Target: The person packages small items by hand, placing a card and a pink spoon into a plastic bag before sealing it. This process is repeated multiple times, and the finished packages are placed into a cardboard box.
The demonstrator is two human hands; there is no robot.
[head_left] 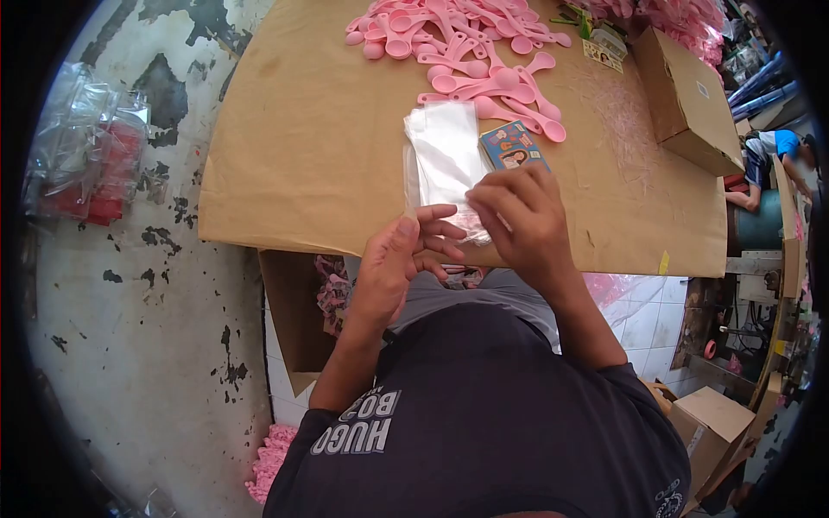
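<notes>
- The left hand (393,268) is held palm inward at the near left corner of the clear plastic bags (445,151), with its fingers spread apart.
- The right hand (527,216) is raised over the right side of the bags, its fingers curled and its thumb brought near the index finger; whether anything thin is pinched there cannot be told.
- The bags are laid in a loose stack near the front edge of the paper-covered counter (294,138).
- A stack of printed cards (511,142) is set just beside the bags, partly hidden by the right hand.
- Pink measuring spoons (492,82) are heaped beyond both stacks.
- An open cardboard box (686,108) is seen at the counter's right side.
- Farther right, another person (760,147) is partly seen.
</notes>
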